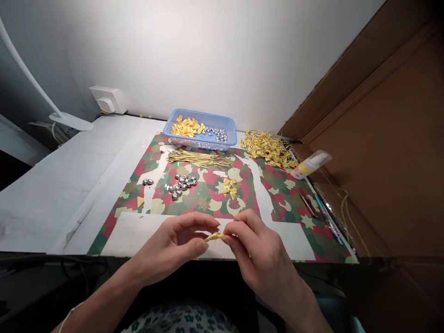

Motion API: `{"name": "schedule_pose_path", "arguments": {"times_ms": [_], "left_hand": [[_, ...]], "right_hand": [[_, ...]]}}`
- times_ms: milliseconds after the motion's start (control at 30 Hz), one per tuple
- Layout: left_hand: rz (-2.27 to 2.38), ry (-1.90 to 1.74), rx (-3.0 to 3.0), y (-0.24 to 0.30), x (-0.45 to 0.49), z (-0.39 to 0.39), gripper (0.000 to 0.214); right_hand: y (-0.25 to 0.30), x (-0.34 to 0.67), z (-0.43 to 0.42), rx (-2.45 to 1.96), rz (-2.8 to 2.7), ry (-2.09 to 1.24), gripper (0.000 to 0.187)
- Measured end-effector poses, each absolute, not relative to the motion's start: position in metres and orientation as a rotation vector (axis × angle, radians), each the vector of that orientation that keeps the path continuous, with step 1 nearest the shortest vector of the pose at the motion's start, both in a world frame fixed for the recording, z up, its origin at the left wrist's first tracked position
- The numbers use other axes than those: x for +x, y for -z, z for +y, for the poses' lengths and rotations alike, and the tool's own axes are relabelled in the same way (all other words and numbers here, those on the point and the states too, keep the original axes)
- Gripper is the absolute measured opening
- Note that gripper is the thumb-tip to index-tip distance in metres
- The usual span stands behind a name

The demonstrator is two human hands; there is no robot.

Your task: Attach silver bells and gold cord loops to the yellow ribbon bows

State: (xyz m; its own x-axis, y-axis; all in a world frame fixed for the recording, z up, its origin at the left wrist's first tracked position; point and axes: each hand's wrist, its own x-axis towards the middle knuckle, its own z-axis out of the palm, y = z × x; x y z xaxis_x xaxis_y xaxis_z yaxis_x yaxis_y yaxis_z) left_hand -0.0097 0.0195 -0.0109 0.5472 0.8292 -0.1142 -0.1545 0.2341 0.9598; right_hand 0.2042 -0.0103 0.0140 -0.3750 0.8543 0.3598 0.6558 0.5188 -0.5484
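A small yellow ribbon bow is held between my two hands just above the table's front edge. My right hand pinches its right end between thumb and fingertips. My left hand curves around the other side, its thumb against the bow's left end; the fingers behind are partly hidden. Several yellow bows lie beyond my right hand on the patterned paper. Farther left is a loose group of shiny silver bells. Behind them lies a bundle of thin gold ties.
A blue basket at the back holds yellow bows and silver bells. To its right are a heap of gold bow pieces and a glue bottle. Tweezers lie near the cardboard wall. A white lamp stands left.
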Motion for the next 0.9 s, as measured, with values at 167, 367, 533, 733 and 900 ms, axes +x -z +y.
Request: {"name": "schedule_pose_path", "arguments": {"times_ms": [167, 367, 533, 733, 900], "left_hand": [[0.923, -0.837, 1.247, 0.008, -0.001, 0.013, 0.012], [1.007, -0.775, 1.124, 0.01, 0.004, 0.016, 0.018], [1.062, -0.706, 1.128, 0.019, 0.008, 0.021, 0.021], [1.176, -0.661, 1.171, 0.032, 0.013, 0.035, 0.024], [1.238, -0.64, 1.179, 0.036, 0.013, 0.042, 0.024]], "right_hand": [[-0.008, 0.203, -0.012, -1.289, -2.03, -0.548, 0.018], [0.014, 0.208, -0.011, -1.408, -1.603, -1.094, 0.026], [0.029, 0.203, -0.01, -1.423, -1.562, -1.109, 0.033], [0.031, 0.226, -0.007, -1.357, -1.257, -1.036, 0.023], [-0.007, 0.252, -0.005, -1.198, -0.679, -0.549, 0.017]]}}
